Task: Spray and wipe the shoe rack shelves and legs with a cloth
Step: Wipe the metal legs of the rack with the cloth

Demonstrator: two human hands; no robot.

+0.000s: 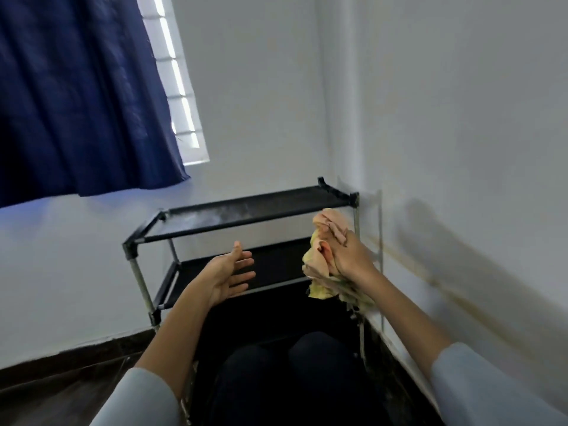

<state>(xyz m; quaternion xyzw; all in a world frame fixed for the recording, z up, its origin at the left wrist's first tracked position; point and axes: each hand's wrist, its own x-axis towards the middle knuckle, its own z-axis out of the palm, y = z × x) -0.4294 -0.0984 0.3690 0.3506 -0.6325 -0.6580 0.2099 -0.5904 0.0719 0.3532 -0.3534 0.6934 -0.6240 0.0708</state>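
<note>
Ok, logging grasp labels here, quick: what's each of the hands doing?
Left hand: open, fingers spread, holding nothing.
Right hand: gripping the bunched cloth.

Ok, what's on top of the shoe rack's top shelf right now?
Only a pale dusty or wet-looking smear shows on the top shelf; no objects stand on it. Its right front corner is hidden behind the cloth gripped in the right hand.

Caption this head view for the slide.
Right hand grips cloth beside rack; left hand open.

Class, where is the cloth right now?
In the head view, the cloth is bunched in the right hand, just in front of the shoe rack's right end.
</note>
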